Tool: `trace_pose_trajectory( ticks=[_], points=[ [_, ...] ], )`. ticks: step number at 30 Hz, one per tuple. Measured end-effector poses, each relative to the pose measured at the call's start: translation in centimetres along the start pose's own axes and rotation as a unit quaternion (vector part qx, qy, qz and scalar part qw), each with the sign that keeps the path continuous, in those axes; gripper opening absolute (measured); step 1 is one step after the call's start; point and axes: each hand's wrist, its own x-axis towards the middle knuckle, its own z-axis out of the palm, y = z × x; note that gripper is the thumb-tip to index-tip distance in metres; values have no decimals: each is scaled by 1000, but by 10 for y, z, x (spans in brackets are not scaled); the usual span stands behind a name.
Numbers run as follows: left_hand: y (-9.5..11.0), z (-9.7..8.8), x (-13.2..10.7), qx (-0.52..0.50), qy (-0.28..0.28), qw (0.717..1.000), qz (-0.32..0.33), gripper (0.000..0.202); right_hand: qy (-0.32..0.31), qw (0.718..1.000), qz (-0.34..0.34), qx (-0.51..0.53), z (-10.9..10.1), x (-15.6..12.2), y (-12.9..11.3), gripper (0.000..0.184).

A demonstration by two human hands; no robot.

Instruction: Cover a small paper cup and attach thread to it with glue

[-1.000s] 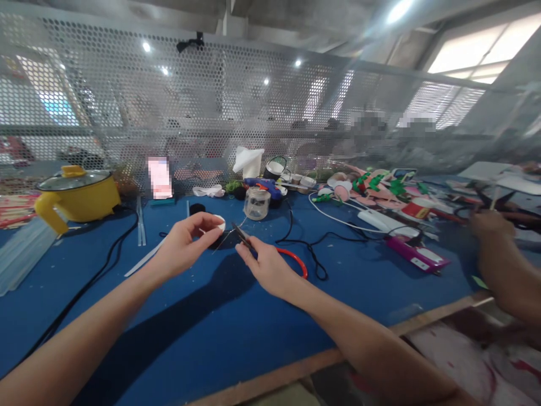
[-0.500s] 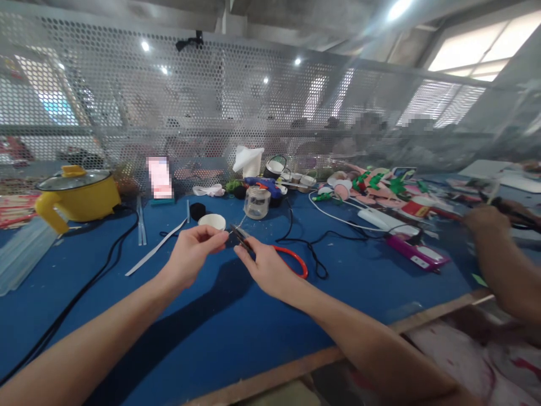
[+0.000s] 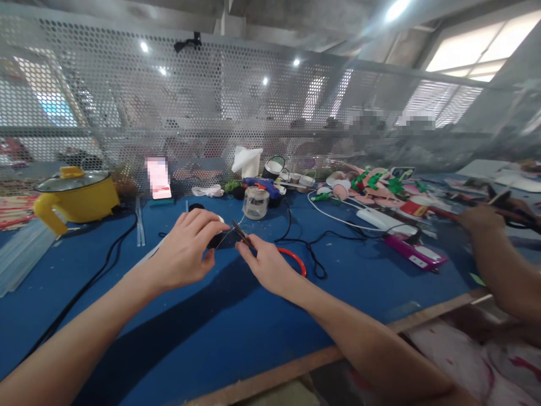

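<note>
My right hand grips a pair of scissors with dark blades; a large red handle loop sticks out behind the palm. The blades point up and left toward my left hand, whose thumb stands apart from its bent fingers. A thin pale strand runs between that hand and a clear jar; whether the fingertips touch it, I cannot tell. Under the left fingers lies a dark object, mostly hidden. The white round lid behind the hand is nearly covered.
At left stand a yellow pot and clear sticks. A phone leans near the perforated screen. Black cords, a purple power strip and pink and green craft pieces lie right. A co-worker's arm reaches in there.
My left hand has opened out of its pinch and turned palm down, moving slightly left and covering the white lid. The scissors stay in my right hand, nearly in place.
</note>
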Motion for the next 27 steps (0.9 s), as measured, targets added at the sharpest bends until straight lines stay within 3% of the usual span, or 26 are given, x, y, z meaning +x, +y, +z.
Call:
trace_pose_trajectory(
  ticks=[4,8,10,12,13,14,16,17,18,19,20,21,22,24,26,27],
  points=[
    [-2,15,-1,114,69,990,36,9,-5,1000,-8,2,2,-1,3,26],
    [-3,22,-4,76,142,986,48,6,-18,1000,-9,-1,3,-2,5,30],
    [0,22,-4,4,162,987,-1,6,-19,1000,-11,-4,4,-2,5,31],
    [6,22,-3,-132,168,969,-122,10,-13,1000,-14,-7,5,-3,6,31],
    [10,23,-2,-226,163,939,-203,13,-7,1000,-15,-10,5,-3,6,30],
    [13,24,-1,-333,139,885,-293,15,-2,1000,-17,-13,5,-3,6,29],
    [19,27,2,-529,84,730,-425,18,6,1000,-19,-17,6,-2,6,28],
    [21,28,2,-596,61,653,-463,18,9,1000,-20,-18,6,-2,6,27],
    [21,28,3,-640,45,596,-483,17,11,1000,-21,-18,6,-2,5,26],
    [20,27,4,-661,34,567,-490,16,12,1000,-23,-18,6,-1,5,26],
    [19,26,4,-663,25,569,-486,17,13,1000,-22,-17,5,-1,4,25],
    [16,23,4,-648,18,599,-470,17,14,1000,-20,-17,4,-1,3,24],
    [13,20,3,-617,9,650,-443,16,13,1000,-15,-17,3,-1,2,24],
    [7,12,3,-508,4,784,-357,17,9,1000,1,-18,1,0,1,24],
    [1,5,2,-351,-3,906,-236,26,5,1000,13,-19,-2,0,0,24],
    [-1,4,1,-267,1,949,-167,27,4,1000,15,-18,-3,0,0,25]
  ],
)
